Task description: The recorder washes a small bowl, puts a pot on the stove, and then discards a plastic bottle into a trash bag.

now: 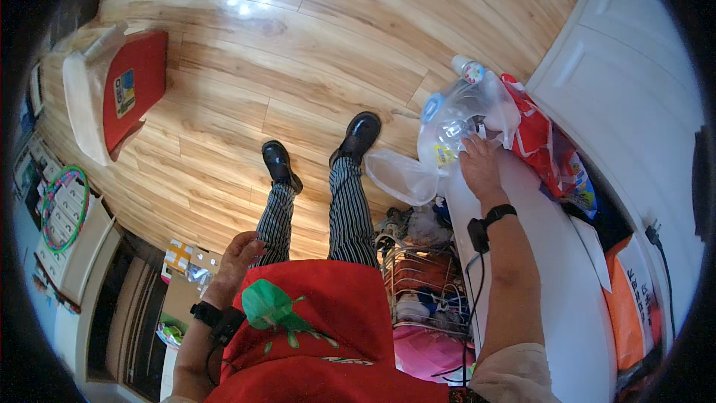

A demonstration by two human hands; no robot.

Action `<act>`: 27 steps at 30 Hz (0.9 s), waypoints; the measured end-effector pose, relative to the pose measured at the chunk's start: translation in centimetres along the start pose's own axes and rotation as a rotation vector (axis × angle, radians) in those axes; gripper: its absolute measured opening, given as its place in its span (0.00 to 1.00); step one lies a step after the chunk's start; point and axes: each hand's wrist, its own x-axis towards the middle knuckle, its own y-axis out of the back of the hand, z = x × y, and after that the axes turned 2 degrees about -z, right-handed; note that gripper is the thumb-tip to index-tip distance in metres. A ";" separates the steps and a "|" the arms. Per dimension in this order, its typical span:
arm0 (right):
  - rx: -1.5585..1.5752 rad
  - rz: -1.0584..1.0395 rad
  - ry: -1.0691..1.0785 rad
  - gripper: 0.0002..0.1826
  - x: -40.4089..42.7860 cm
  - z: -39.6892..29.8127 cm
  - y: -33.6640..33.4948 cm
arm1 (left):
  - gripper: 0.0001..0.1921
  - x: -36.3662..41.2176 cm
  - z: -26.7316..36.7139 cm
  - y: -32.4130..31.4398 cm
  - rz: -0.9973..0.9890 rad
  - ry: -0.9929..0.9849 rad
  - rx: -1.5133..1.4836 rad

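Note:
My right hand [480, 165] reaches over the far end of a long white surface [537, 257], its fingertips at the edge of a clear plastic bag [447, 129] with plastic containers in it. Whether the fingers grip the bag cannot be told. A white-lidded container with a printed round label [472, 71] lies at the bag's far end, and a translucent plastic piece [403, 176] lies at its near left side. My left hand [243, 249] hangs by my left thigh, fingers loosely curled, with nothing visible in it. Both wrists wear black straps with small devices.
Red plastic bags [531, 129] lie beyond the white surface, beside a white panelled door [615, 61]. A wire basket [425, 285] with cloths stands to its left. A red box-like object [137, 87] stands on the wooden floor [240, 78]. A cable runs from my right wrist.

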 end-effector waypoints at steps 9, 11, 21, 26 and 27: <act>0.513 -0.184 -0.664 0.20 3.6 -7.6 -1.7 | 0.18 -0.2 0.9 0.3 -0.011 -0.071 0.017; 0.484 -0.287 -0.754 0.24 3.6 -8.3 -2.1 | 0.17 -0.6 1.6 0.4 -0.009 -0.073 0.014; 0.205 -0.267 -0.919 0.09 -1.9 -7.6 -2.1 | 0.21 -0.4 -1.6 3.5 0.002 -0.060 0.023; 0.427 -0.459 -0.871 0.13 -0.7 -7.6 -1.2 | 0.20 -0.7 -1.3 3.5 -0.024 -0.106 -0.007; 0.427 -0.454 -0.869 0.13 -0.6 -7.9 -0.8 | 0.20 -1.0 -1.1 3.6 -0.031 -0.127 -0.016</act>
